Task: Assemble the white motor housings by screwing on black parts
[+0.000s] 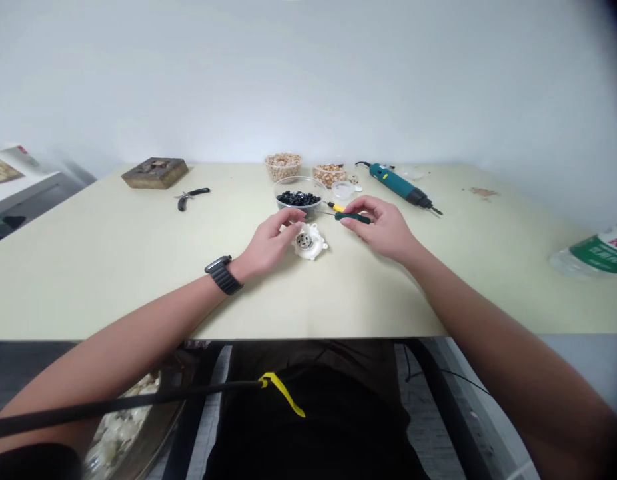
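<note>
Two hands over my bench: right hand (383, 227) clamped on green-handled screwdriver (352, 217); left hand (271, 243) with fingers (293, 217) loosely curled, contact with white plastic housing (308, 241) cannot tell. Housing on cream tabletop (138, 267), just below clear bowl (312, 181) of black pieces (298, 198).

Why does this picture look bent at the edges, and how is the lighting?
In the head view, the wide lens bows the table and stretches the right arm; the plastic bottle at the right edge looks distorted. Lighting is soft and even, with only a faint shadow under the left hand, while the top right corner falls dark.
</note>
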A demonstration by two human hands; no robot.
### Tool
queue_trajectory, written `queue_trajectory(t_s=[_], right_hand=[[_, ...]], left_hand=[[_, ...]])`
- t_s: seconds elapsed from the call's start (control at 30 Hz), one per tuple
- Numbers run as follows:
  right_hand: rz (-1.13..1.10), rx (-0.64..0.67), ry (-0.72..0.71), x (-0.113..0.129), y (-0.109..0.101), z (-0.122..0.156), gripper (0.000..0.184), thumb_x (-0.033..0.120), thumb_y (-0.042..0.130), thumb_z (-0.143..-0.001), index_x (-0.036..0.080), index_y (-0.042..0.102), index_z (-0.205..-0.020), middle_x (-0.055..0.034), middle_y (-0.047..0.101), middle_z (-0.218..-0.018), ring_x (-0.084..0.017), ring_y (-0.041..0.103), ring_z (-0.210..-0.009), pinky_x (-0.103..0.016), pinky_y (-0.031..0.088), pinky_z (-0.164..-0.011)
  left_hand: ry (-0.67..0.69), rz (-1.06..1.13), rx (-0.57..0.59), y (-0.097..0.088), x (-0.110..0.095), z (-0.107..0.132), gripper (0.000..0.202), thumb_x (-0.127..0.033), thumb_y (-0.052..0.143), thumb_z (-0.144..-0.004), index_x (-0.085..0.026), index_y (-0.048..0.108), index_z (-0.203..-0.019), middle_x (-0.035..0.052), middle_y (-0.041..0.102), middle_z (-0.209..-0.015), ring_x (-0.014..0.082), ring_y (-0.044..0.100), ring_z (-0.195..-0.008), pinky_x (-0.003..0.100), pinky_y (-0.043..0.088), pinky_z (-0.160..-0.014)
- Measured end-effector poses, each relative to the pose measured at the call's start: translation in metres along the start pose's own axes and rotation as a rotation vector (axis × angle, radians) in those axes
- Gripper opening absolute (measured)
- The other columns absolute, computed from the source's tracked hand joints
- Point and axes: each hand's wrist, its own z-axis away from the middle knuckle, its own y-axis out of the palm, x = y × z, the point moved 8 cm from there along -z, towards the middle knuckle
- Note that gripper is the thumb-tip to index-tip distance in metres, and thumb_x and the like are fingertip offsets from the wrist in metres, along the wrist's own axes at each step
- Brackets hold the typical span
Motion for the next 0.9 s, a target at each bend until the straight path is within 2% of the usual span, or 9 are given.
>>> queue_trajectory(t_s=[0.13,0.27,0.4,0.63,0.77,0.9], right_hand=[[0.005,0.075,0.021,0.002,0.002,0.001,0.022,0.043,0.087,-0.084,0.026,0.08,-0.094,-0.0078,0.084,-0.106,-0.029,0.075,-0.103,-0.047,0.059,-0.099],[0.065,0.093,0.045,0.0,0.004,0.002,0.024,0.047,0.089,-0.083,0.026,0.083,-0.093,-0.0078,0.085,-0.104,-0.027,0.074,-0.094,-0.044,0.058,-0.09],[0.073,0.075,0.053,-0.003,0.005,0.001,0.016,0.038,0.086,-0.082,0.025,0.084,-0.091,-0.0064,0.085,-0.101,-0.025,0.072,-0.09,-0.042,0.056,-0.088],[0.115,0.015,0.064,-0.006,-0.002,-0.002,0.008,0.028,0.084,-0.081,0.025,0.083,-0.089,-0.0055,0.084,-0.098,-0.024,0.07,-0.088,-0.041,0.055,-0.087],[0.143,-0.041,0.055,-0.005,-0.009,-0.002,0.007,0.023,0.084,-0.081,0.025,0.081,-0.087,-0.0054,0.083,-0.096,-0.024,0.07,-0.088,-0.041,0.054,-0.086],[0.145,-0.038,0.055,-0.006,-0.009,-0.002,0.007,0.022,0.084,-0.082,0.025,0.081,-0.087,-0.0056,0.083,-0.097,-0.024,0.07,-0.088,-0.042,0.055,-0.087]], left_hand=[[0.026,-0.04,-0.053,-0.005,-0.004,0.0,0.025,-0.037,0.057,-0.106,-0.025,0.073,-0.12,0.0089,0.079,-0.135,0.0275,0.069,-0.123,0.05,0.051,-0.114],[0.076,-0.035,-0.083,-0.011,-0.008,-0.001,0.023,-0.036,0.055,-0.107,-0.025,0.074,-0.11,0.0078,0.08,-0.128,0.0274,0.07,-0.125,0.049,0.05,-0.117],[0.111,-0.057,-0.061,-0.01,-0.01,-0.002,0.029,-0.039,0.053,-0.109,-0.025,0.078,-0.105,0.0084,0.08,-0.126,0.0277,0.07,-0.127,0.049,0.048,-0.122],[0.083,-0.037,-0.069,-0.005,-0.007,0.0,0.038,-0.047,0.048,-0.113,-0.024,0.077,-0.106,0.0087,0.082,-0.126,0.0274,0.071,-0.124,0.048,0.05,-0.119],[0.071,-0.012,-0.066,-0.005,-0.007,0.0,0.037,-0.048,0.048,-0.114,-0.025,0.077,-0.109,0.009,0.081,-0.127,0.0265,0.07,-0.124,0.047,0.05,-0.118],[0.066,0.003,-0.07,-0.007,-0.005,0.0,0.036,-0.046,0.049,-0.114,-0.025,0.077,-0.111,0.0095,0.08,-0.128,0.0255,0.07,-0.125,0.046,0.051,-0.118]])
